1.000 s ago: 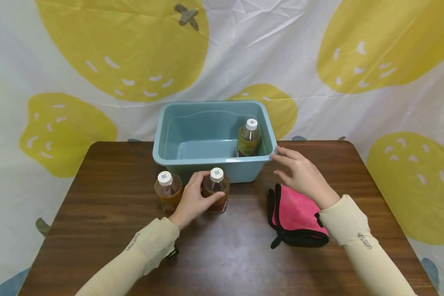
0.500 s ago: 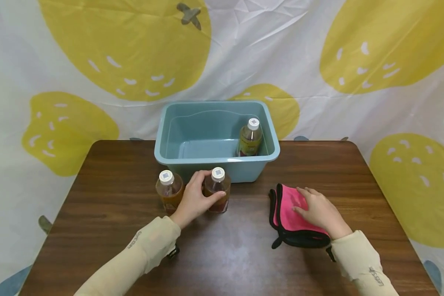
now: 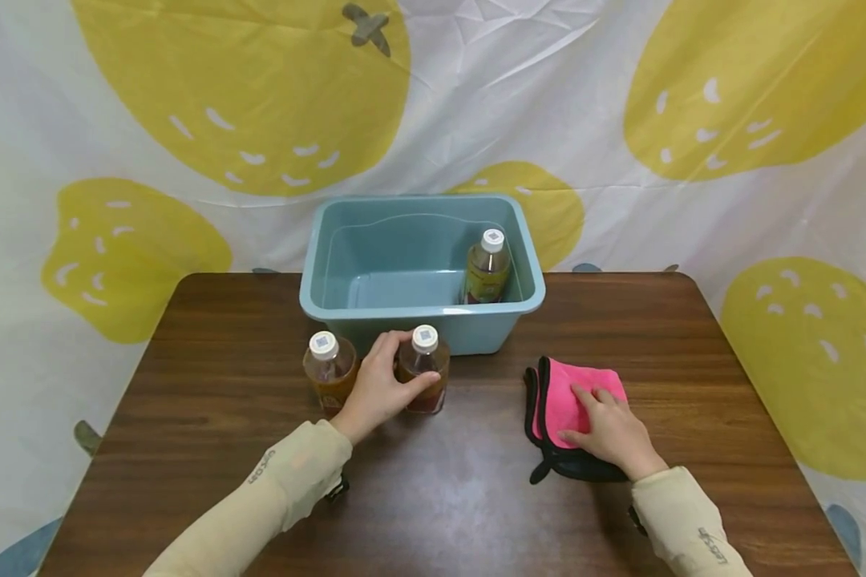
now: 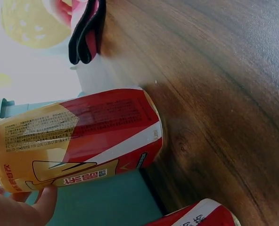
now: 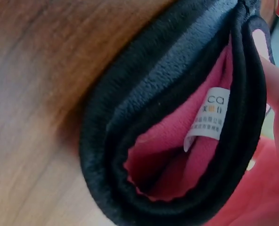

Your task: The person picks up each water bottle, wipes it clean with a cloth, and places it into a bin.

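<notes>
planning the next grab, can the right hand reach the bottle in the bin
Probably yes: the right hand rests on the pink cloth, and nothing lies over the bottle standing in the open bin.

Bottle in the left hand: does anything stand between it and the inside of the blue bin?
Yes: the near wall of the blue bin. The bottle, gripped by the left hand, is upright in front of that wall; nothing else visible stands between.

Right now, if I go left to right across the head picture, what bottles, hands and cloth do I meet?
Leftmost bottle, left hand, held bottle, third bottle inside the blue bin, pink cloth, right hand.
</notes>
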Demonstrator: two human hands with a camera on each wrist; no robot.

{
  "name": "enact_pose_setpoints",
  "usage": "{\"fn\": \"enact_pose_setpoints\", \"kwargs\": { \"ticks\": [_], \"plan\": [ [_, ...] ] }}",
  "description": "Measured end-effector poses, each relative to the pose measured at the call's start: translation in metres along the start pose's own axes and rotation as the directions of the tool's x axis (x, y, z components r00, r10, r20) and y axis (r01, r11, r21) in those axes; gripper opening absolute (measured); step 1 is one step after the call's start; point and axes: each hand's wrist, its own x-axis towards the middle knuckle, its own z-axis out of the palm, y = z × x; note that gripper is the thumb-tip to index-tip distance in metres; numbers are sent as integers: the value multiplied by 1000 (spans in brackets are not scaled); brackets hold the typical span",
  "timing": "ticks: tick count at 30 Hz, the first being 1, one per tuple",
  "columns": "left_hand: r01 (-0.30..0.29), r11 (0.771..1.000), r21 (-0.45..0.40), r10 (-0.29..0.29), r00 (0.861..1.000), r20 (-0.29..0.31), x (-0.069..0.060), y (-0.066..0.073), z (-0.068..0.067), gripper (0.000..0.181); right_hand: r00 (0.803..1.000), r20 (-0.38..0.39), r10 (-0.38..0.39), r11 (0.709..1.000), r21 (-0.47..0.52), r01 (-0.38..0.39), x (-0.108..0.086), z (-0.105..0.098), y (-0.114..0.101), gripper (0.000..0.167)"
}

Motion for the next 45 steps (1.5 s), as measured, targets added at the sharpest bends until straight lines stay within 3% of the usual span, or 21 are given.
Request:
{"fn": "enact_pose_setpoints", "kwargs": {
  "ticks": [7, 13, 20, 25, 33, 37, 42, 45],
  "plan": [
    [-1, 1000, 16, 1, 1000, 17, 1, 2, 0, 56, 1000, 19, 9, 1000, -11, -9, 5, 4, 0, 83],
    [-3, 996, 85, -1, 999, 42, 4, 4, -1, 57, 996, 69, 61, 998, -36, -59, 10, 1, -6, 82],
    [20, 993, 115, -30, 996, 82, 6, 11, -3, 62, 996, 62, 57, 997, -47, -54, 12, 0, -15, 68],
    [-1, 994, 108, -8, 997, 82, 5, 12, -5, 56, 996, 56, 66, 997, -46, -63, 13, -1, -18, 61],
    [-97, 993, 66, 96, 995, 28, 7, 11, -8, 39, 998, 4, 60, 997, -52, -60, 17, -2, -20, 53],
    [-76, 996, 48, 73, 996, 56, 8, 14, -10, 40, 998, -22, 64, 997, -33, -64, 15, -1, -21, 47],
    [-49, 998, 40, 46, 996, 82, 9, 14, -10, 41, 993, -110, 30, 1000, 2, -30, 9, 2, -22, 19],
    [-41, 998, 40, 38, 995, 89, 10, 14, -9, 40, 988, -154, -2, 1000, 5, 3, 6, 3, -23, 20]
  ]
}}
